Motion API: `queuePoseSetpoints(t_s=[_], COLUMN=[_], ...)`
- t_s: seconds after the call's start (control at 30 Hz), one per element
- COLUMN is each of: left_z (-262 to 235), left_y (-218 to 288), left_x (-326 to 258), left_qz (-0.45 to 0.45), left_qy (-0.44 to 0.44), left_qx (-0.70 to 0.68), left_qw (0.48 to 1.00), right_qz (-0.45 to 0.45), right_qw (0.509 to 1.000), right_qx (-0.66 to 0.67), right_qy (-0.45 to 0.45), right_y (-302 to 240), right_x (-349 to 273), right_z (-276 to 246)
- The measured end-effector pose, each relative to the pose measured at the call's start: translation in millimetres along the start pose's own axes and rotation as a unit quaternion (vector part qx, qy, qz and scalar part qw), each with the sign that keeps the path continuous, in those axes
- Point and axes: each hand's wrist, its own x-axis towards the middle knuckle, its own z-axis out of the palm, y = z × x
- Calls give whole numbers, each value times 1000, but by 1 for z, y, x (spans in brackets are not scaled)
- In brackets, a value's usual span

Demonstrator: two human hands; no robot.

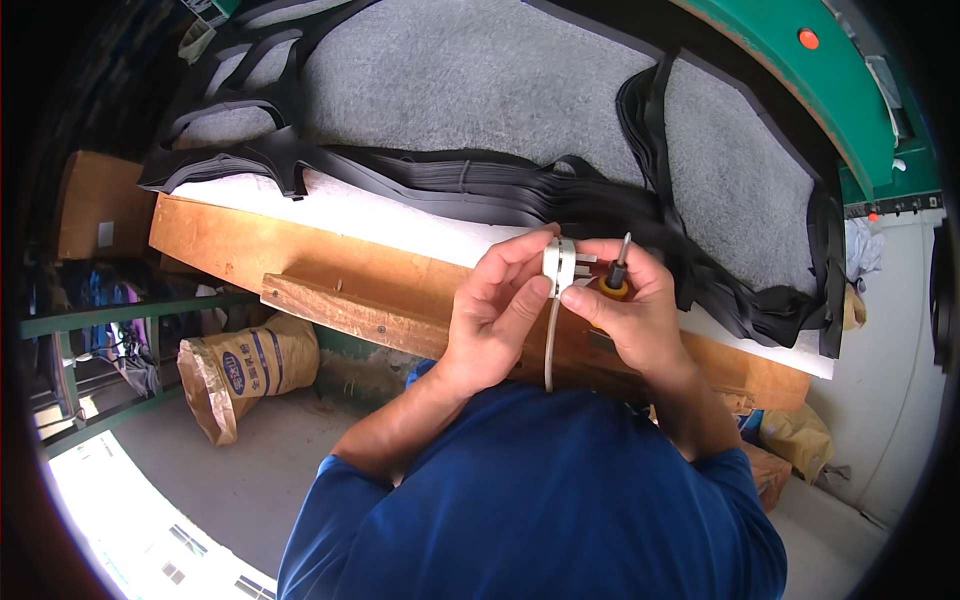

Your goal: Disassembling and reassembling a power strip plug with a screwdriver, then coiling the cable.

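Observation:
Between both hands, in front of my chest, is a white power plug (552, 268) with its metal prongs pointing right. A pale cable (550, 345) hangs down from it. My left hand (495, 310) is closed on the plug's left side, thumb and fingertips pinching it. My right hand (635, 315) touches the plug's prong side with thumb and fingertips, and also holds a screwdriver (619, 272) with a black and yellow handle, its metal tip pointing up. Part of the screwdriver's handle is hidden in the right palm.
Beyond my hands lie stacked black cut-out sheets (480, 185) over grey fabric (470, 80) on a wooden-edged bench (220, 238). A green machine frame (840, 90) with a red button stands at the far right. A brown paper sack (255, 370) rests on the floor at left, near a green rail (130, 318).

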Motion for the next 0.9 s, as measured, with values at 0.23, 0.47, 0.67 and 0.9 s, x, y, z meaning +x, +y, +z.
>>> queuePoseSetpoints(t_s=[0.23,0.47,0.67,0.9], left_z=[1,1,-6,-19], left_y=[-1,2,3,11], left_x=[-2,-4,-3,7], left_qz=[46,57,-28,-149], left_qy=[-36,-26,18,40], left_qx=[-43,-20,-109,-311], left_qw=[997,998,993,938], right_qz=[-18,31,53,44], right_qw=[999,991,983,981], right_qx=[31,126,166,181], right_qy=[-18,-33,-54,-46], right_y=[6,11,7,7], right_x=[-4,-4,-4,-7], right_z=[0,-6,-10,-9])
